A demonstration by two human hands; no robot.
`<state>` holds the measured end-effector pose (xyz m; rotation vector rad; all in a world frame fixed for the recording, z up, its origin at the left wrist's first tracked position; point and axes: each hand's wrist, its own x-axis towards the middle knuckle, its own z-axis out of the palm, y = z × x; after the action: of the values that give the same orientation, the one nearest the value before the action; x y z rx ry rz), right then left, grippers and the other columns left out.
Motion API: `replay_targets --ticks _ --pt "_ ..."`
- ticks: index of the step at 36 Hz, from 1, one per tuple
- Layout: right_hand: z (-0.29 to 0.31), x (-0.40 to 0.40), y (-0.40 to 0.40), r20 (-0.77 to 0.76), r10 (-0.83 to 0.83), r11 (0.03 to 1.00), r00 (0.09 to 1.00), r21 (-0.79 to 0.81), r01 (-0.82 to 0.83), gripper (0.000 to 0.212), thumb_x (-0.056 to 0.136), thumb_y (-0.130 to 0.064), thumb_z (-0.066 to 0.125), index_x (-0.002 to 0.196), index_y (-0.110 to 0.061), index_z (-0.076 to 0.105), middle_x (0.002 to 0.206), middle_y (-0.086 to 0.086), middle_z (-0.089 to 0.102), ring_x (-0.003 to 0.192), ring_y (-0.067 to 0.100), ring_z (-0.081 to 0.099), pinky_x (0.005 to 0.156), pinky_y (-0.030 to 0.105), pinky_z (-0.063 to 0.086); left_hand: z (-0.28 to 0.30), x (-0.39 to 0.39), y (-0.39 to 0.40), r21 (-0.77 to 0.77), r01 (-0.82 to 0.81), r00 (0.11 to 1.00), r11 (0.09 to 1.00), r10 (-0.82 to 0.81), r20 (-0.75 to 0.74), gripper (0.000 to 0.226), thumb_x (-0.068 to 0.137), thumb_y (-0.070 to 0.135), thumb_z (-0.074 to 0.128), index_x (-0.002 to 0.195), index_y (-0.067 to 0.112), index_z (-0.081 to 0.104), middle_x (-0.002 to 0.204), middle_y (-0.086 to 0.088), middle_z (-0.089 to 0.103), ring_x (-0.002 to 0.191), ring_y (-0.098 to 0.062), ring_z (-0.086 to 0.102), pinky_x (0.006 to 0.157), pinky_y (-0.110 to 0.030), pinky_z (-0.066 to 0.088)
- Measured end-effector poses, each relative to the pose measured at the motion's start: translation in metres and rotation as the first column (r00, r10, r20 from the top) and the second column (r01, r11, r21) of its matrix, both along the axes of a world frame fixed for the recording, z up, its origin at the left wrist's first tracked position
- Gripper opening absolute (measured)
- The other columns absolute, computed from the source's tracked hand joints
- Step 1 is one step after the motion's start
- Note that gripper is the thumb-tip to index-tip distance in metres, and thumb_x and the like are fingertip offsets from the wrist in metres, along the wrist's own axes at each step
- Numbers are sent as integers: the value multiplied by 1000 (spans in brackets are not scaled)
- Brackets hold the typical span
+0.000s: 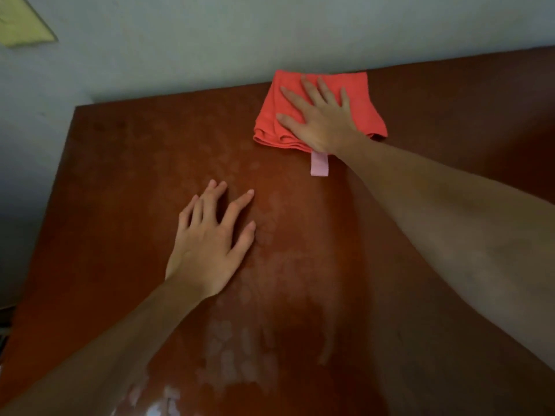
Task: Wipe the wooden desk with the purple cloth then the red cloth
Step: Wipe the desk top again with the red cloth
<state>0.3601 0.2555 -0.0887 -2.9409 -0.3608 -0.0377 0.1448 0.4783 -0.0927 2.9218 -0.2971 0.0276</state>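
A folded red cloth (360,103) lies on the wooden desk (126,175) near its far edge, by the wall. A pale pink tag (319,165) sticks out from its near side. My right hand (321,115) presses flat on the cloth, fingers spread, arm stretched out. My left hand (210,238) rests on the bare desk nearer to me, fingers apart and slightly bent, holding nothing. No purple cloth is in view.
The desk's far edge meets a pale wall (210,40). Its left edge runs diagonally down the left side. A yellow-green sheet (21,22) hangs at the top left. Glossy smears show on the near desk surface (228,349).
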Motion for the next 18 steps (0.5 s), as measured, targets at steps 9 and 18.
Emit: replay_targets --ticks 9,18 --pt "1 -141 -1 -33 70 998 997 1 -70 68 99 -71 29 161 -48 13 174 -3 5 159 28 2 124 62 -1 1 -2 -1 -148 -70 993 986 82 79 50 97 40 34 141 19 47 143 -9 41 136 -26 40 110 -45 29" --pt "0 -370 -11 1 178 984 984 -10 -178 71 96 -71 29 161 -45 20 173 -2 10 160 26 4 124 61 7 2 -50 10 -120 -218 960 968 235 152 40 100 36 46 134 19 55 136 -13 44 124 -33 45 102 -49 34"
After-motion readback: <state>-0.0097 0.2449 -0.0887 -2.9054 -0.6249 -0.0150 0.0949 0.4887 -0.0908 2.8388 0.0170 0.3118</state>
